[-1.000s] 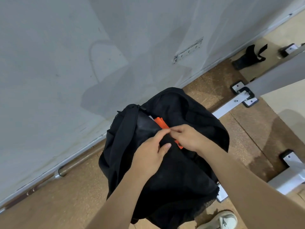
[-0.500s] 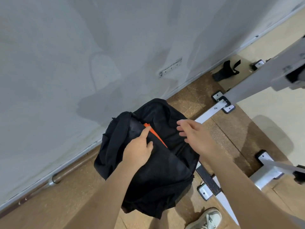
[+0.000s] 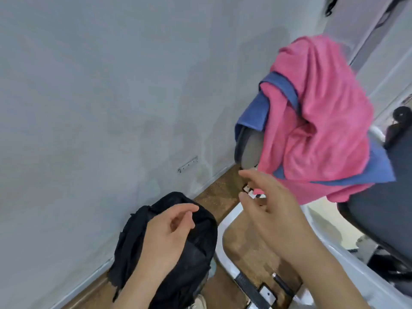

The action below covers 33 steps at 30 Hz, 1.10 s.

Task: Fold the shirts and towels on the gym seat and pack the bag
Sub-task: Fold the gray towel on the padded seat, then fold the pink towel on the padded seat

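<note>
Fingers of the left hand (image 3: 169, 230) curl loosely and hold nothing. Half a second ago this hand pinched the edge of the black bag's opening. It has since let go and hangs over the top of the black bag (image 3: 200, 246), though whether it touches the fabric cannot be told. The right hand (image 3: 267, 206) has left the bag as well. It is raised with fingers spread and apart, empty, with its fingertips just below the lower edge of the pink towel (image 3: 312, 121) and not yet touching it.

The bag sits on the brown floor (image 3: 252, 250) against the grey wall (image 3: 100, 97), beside the white frame (image 3: 223, 233) of the gym machine. The orange item that showed in its opening earlier is no longer visible, and only black fabric shows.

The view has swung up and to the right since then, so the gym seat has come into sight. The pink towel is draped unfolded over the grey backrest (image 3: 250, 150), on top of a blue cloth (image 3: 253, 112) whose edges stick out at the left and lower right. Below them lies the dark seat pad (image 3: 379, 221).

A small metal plate (image 3: 187, 165) is fixed low on the wall. The toe of a white shoe (image 3: 199, 302) shows at the bottom edge, and part of another person (image 3: 399, 123) is visible at the far right.
</note>
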Available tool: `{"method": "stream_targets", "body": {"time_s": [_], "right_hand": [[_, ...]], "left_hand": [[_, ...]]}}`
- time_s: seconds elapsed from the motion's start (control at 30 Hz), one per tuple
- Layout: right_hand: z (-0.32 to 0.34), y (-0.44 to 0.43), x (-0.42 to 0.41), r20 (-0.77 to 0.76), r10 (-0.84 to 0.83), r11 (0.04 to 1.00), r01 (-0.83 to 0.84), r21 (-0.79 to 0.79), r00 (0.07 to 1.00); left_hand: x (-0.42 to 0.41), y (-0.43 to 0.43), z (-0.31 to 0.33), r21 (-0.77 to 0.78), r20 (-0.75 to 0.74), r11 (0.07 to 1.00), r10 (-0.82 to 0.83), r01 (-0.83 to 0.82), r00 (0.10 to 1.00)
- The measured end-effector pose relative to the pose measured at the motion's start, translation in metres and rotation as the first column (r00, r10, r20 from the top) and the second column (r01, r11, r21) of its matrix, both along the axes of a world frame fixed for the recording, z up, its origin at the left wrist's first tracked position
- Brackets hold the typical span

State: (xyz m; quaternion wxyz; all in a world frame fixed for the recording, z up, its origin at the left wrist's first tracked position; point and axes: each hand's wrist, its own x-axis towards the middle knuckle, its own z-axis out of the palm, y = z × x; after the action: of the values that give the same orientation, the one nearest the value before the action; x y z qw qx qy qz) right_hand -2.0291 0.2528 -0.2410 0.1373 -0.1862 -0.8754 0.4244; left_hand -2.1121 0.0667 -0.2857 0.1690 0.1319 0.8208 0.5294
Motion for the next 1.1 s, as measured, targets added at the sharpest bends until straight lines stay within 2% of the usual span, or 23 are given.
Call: {"method": "stream_targets", "body": {"time_s": [0.1,0.3,0.4,0.5,0.6,0.67,0.73,0.83,0.9,1.0,1.03,1.07,1.1], "right_hand": [[0.024,0.025,0.042,-0.087,-0.01,0.993,0.02,0.119,0.996],[0.049,0.091,0.094,-0.068,-0.024,0.951,0.044,0.306,0.997],[0.056,0.125,0.097,0.019,-0.087,0.945,0.076,0.318,0.996],[0.065,0.148,0.083,0.068,-0.131,0.965,0.111,0.238,0.989],[0.071,0.158,0.051,0.028,-0.144,0.958,0.132,0.255,0.989],[0.071,0.152,0.029,0.007,-0.116,0.95,0.109,0.293,0.993],[0.069,0.143,0.006,0.026,-0.138,0.955,0.126,0.268,0.99],[0.065,0.139,-0.018,0.057,-0.238,0.932,0.211,0.296,0.97],[0.07,0.148,-0.026,-0.09,-0.295,0.9,0.308,0.309,0.951],[0.092,0.166,-0.03,-0.312,-0.334,0.89,0.407,0.206,0.889],[0.106,0.172,-0.032,-0.358,-0.345,0.919,0.39,0.06,0.868],[0.124,0.178,-0.035,-0.365,-0.37,0.929,0.334,-0.162,0.854],[0.141,0.186,-0.038,-0.33,-0.394,0.879,0.248,-0.407,0.858]], "left_hand": [[0.037,0.026,0.036,0.004,-0.121,0.999,-0.05,0.051,0.991],[0.062,0.086,0.098,-0.055,-0.413,0.982,-0.187,0.181,0.891],[0.056,0.113,0.119,-0.123,-0.513,0.961,-0.275,0.247,0.813],[0.04,0.142,0.133,-0.218,-0.562,0.939,-0.343,0.265,0.753],[0.018,0.178,0.144,-0.224,-0.519,0.938,-0.346,0.266,0.782],[0.005,0.203,0.141,-0.287,-0.441,0.914,-0.391,0.286,0.808],[-0.009,0.226,0.133,-0.328,-0.319,0.872,-0.465,0.364,0.826],[-0.024,0.242,0.129,-0.076,-0.164,0.918,-0.396,0.389,0.903],[-0.028,0.242,0.136,0.047,-0.203,0.913,-0.388,0.405,0.899],[-0.042,0.244,0.152,0.033,-0.492,0.889,-0.383,0.456,0.782],[-0.052,0.25,0.156,-0.03,-0.609,0.903,-0.356,0.429,0.708],[-0.062,0.258,0.159,-0.104,-0.696,0.918,-0.342,0.383,0.631],[-0.073,0.268,0.162,-0.175,-0.739,0.93,-0.341,0.324,0.581]]}}
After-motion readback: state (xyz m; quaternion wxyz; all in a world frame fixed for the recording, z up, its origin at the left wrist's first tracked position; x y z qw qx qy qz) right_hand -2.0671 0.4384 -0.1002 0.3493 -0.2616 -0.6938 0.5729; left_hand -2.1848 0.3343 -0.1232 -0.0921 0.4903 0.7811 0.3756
